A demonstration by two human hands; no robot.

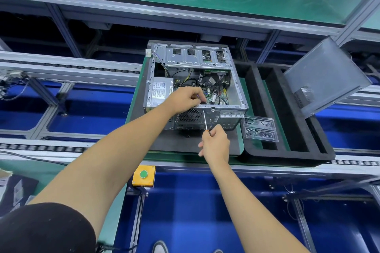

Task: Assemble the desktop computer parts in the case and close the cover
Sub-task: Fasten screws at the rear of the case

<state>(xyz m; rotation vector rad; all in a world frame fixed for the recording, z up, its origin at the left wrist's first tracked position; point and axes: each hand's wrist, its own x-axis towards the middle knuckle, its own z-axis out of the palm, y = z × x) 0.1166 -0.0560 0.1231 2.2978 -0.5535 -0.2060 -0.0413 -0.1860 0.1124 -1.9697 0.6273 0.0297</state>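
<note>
The open computer case point(238, 96) lies on its side on a dark mat, with the power supply point(159, 92), cables and motherboard point(218, 94) visible inside. My left hand point(186, 98) reaches over the case's near rim, fingers curled on something small and dark by the rear fan; what it pinches is hidden. My right hand point(214, 142) grips the handle of a thin screwdriver point(205, 120), whose tip points up at the rear panel just below the rim. The grey side cover point(324, 80) leans tilted at the right, apart from the case.
A clear plastic tray point(260, 128) with small screws sits right of the case. A black foam tray point(292, 150) with long slots lies beyond it. A yellow box with a green button point(144, 174) is mounted on the near rail. Conveyor rails run left and right.
</note>
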